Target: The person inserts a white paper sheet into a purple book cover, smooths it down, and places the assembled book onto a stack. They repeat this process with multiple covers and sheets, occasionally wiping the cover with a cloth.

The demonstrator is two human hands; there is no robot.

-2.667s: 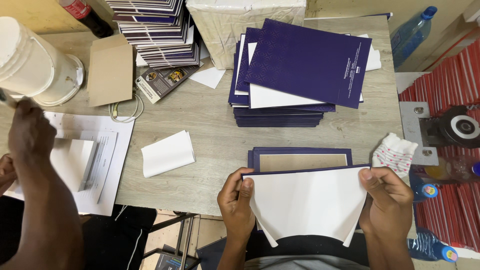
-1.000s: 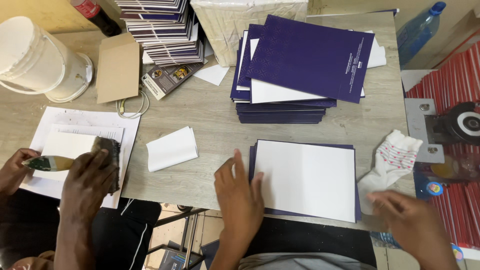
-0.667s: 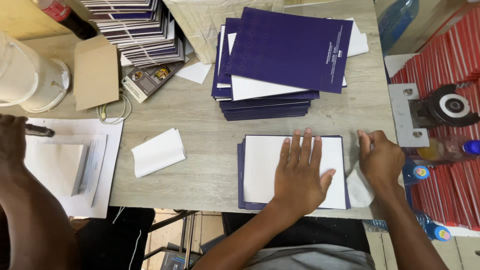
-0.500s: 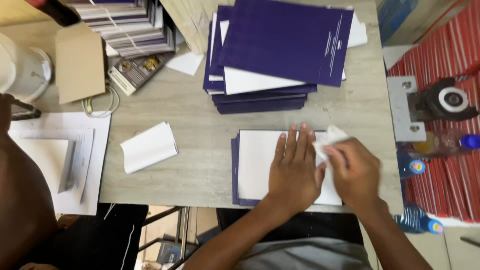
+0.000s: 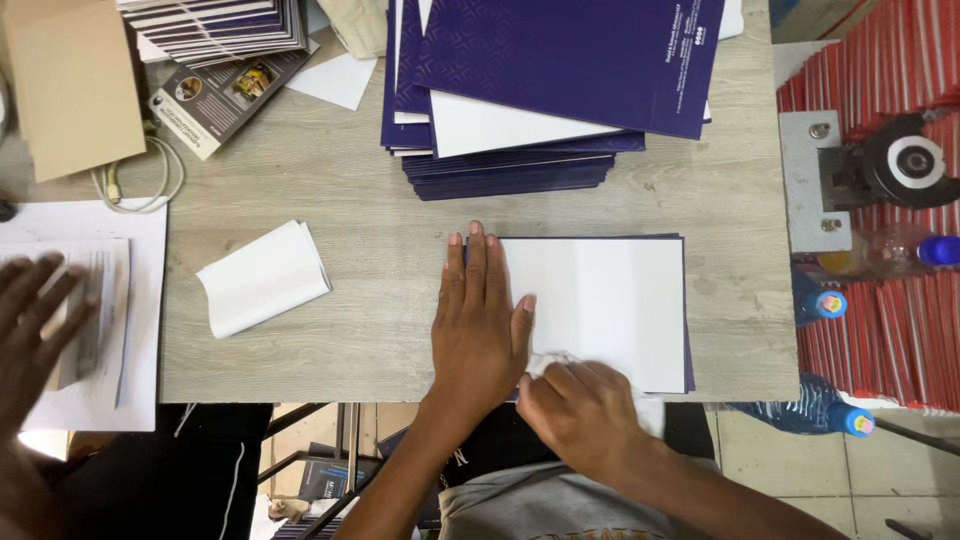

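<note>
Smoothing the white sheet onto the purple cover

My left hand [image 5: 478,330] lies spread flat on the white sheet [image 5: 610,305] at the surface's [image 5: 380,250] near edge; my right hand [image 5: 580,410] bunches a white cloth [image 5: 548,362]; wiping outward seems due.

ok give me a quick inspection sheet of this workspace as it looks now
surface: pale wood-grain table, bare in the middle.
job's things: white sheet lying on a dark blue cover, only the cover's edges showing; white cloth bunched under the right hand.
clutter: stack of blue covers; folded white paper; booklets; cardboard piece.
grippers: left hand flat on the sheet; right hand closed on the cloth.
cables: white cable coiled beside the cardboard.
surroundings: another person's hand on papers at the left; metal machine and blue-capped bottles at the right.
</note>
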